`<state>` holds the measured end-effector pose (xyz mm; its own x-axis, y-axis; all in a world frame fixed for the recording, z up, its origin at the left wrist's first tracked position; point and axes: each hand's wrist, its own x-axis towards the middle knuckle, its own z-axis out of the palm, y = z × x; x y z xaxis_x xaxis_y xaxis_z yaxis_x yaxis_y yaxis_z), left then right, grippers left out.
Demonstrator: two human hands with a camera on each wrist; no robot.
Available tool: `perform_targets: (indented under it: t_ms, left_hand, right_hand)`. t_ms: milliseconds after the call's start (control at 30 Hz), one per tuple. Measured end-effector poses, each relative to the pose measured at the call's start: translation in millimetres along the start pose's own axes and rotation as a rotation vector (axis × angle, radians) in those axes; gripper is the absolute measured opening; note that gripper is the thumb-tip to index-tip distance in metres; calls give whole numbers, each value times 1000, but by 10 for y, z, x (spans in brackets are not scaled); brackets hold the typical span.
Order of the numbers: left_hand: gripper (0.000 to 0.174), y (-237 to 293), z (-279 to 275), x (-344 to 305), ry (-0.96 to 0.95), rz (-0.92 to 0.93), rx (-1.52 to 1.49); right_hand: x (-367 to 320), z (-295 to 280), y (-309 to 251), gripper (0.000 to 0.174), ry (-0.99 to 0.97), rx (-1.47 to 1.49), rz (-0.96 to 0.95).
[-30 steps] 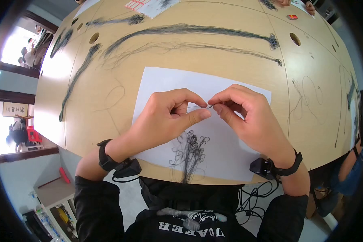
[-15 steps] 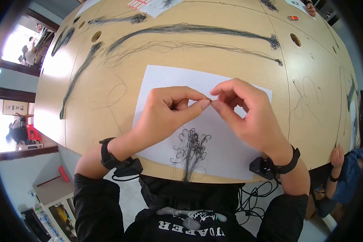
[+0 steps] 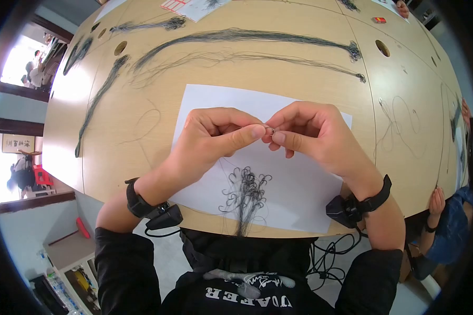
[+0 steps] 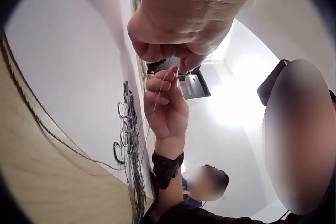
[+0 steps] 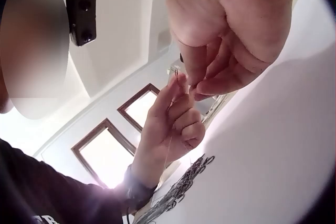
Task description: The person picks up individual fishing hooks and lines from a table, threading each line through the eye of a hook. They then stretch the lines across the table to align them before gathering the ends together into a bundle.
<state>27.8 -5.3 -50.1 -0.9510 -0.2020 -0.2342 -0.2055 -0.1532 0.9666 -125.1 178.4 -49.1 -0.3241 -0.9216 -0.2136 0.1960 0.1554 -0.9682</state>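
Above a white paper sheet (image 3: 299, 194), my left hand (image 3: 210, 136) pinches a small dark hook (image 3: 274, 131) with fine thread between thumb and forefinger. My right hand (image 3: 320, 136) meets it, thumb and forefinger pinched at the thread beside the hook. In the right wrist view the hook (image 5: 176, 71) stands up from the left fingertips. A thin line runs down from the hands in the left wrist view. Below them on the paper lies a bundle of dark hooks (image 3: 247, 189) on threads, their curled ends fanned away from me.
Long dark thread bundles (image 3: 236, 35) stretch across the table (image 3: 157, 194) beyond the paper. Another bundle (image 3: 101, 100) lies at left, and loose loops of line (image 3: 399, 121) at right. A small red box (image 3: 379, 20) is far back. Another person's hand (image 3: 436, 201) rests at the right edge.
My right fingers have closed in toward the left ones, and the fingertips of both hands now meet. The other person's hand has appeared at the table's right edge.
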Motion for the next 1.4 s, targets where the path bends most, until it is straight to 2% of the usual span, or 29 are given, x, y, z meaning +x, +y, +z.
perform_targets:
  t_ms: [67,167,367,567,867,1400]
  left_hand:
    - [18,-23,-16,4,-12,31,6]
    - [16,-70,-59,9,15,7,172]
    - [16,-1,-48,1,14,-25,220]
    - [17,-38,-3,11,75,48,275]
    - [16,-37,18,-4,129,86,363]
    - [15,-28,54,-26,161,139,430]
  right_hand:
    - [-8,20,-4,20,42,44,-21]
    - [9,-27,85,18,51,30,-71]
    - [8,3,70,14,114,-43,-14]
    - [-31,103,52,12,197,-11,-112]
    - [-49,145,75,9,185,62,-108]
    - [-87,180,36,15,171,124,-40]
